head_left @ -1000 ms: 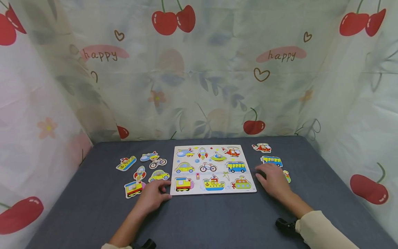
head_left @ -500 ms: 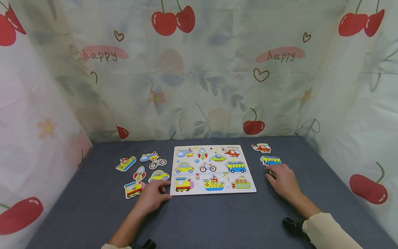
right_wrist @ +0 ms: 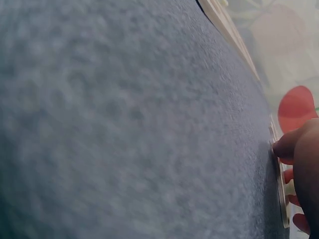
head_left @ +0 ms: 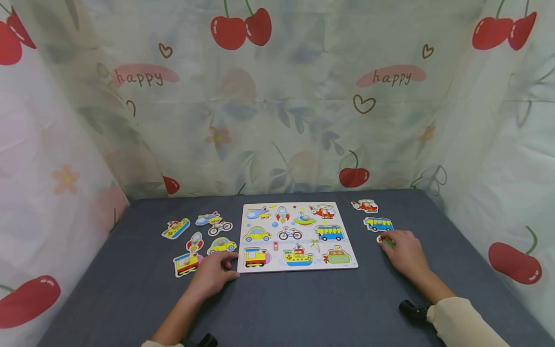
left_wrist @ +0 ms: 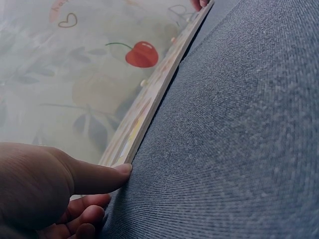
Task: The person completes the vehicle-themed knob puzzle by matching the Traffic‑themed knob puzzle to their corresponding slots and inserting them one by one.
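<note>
At the left front corner of the puzzle board point(head_left: 277, 266), my left hand point(head_left: 213, 275) rests with its thumb and index finger against the edge. The left wrist view shows the thumb point(left_wrist: 107, 178) straight along the corner of the board, other fingers loosely bent below. To the right of the board, my right hand point(head_left: 403, 250) pinches a green submarine puzzle piece point(head_left: 379, 239) with a red propeller, largely covered by the fingers. In the right wrist view, the thumb point(right_wrist: 286, 144) touches the edge of that wooden piece point(right_wrist: 283, 201).
Left of the board lie a ship point(head_left: 176, 228), plane point(head_left: 208, 218), bicycle point(head_left: 219, 227), rocket point(head_left: 195, 242), car point(head_left: 222, 245) and train piece point(head_left: 186, 264). A helicopter piece point(head_left: 364, 206) and a bus piece point(head_left: 378, 224) lie behind my right hand. A patterned curtain point(head_left: 277, 120) surrounds the dark table point(head_left: 286, 313).
My right hand has moved right from beside the board, past the bus piece, and its fingers have come onto the submarine piece. My left hand and the board have stayed put.
</note>
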`<action>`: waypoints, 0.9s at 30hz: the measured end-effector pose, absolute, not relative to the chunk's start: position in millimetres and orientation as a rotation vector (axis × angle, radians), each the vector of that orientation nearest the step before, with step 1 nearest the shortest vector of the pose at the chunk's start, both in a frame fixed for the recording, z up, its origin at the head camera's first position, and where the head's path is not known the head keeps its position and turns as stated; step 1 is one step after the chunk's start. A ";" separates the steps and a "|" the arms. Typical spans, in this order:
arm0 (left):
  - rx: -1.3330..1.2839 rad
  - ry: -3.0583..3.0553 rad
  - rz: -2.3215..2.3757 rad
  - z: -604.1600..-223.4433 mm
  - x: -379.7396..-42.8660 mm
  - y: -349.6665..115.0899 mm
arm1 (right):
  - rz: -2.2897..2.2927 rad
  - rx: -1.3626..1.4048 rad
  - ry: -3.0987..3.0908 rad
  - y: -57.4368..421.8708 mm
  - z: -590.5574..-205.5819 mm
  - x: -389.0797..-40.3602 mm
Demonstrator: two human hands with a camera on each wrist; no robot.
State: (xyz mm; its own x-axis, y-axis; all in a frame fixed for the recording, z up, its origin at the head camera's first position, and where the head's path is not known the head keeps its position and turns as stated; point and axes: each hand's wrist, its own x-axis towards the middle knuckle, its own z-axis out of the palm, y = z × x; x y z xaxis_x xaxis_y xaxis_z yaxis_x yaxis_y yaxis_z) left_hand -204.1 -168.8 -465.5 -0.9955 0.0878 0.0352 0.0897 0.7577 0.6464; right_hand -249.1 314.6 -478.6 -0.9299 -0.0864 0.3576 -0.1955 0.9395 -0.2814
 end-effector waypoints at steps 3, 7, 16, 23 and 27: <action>-0.140 -2.947 -1.088 -465.5 -204.0 -168.5 | 0.443 0.216 -2.747 317.9 -479.4 -250.7; -0.130 -2.953 -1.090 -465.2 -203.8 -168.7 | 0.450 0.222 -2.751 320.3 -479.7 -251.7; -0.143 -2.939 -1.091 -465.9 -204.1 -169.0 | 0.486 0.163 -2.767 326.2 -476.3 -250.2; -0.144 -2.941 -1.086 -466.3 -204.6 -169.2 | 0.496 0.137 -2.765 331.8 -473.7 -246.4; -0.147 -2.936 -1.094 -466.1 -204.2 -168.8 | 0.495 0.114 -2.779 334.1 -473.4 -245.1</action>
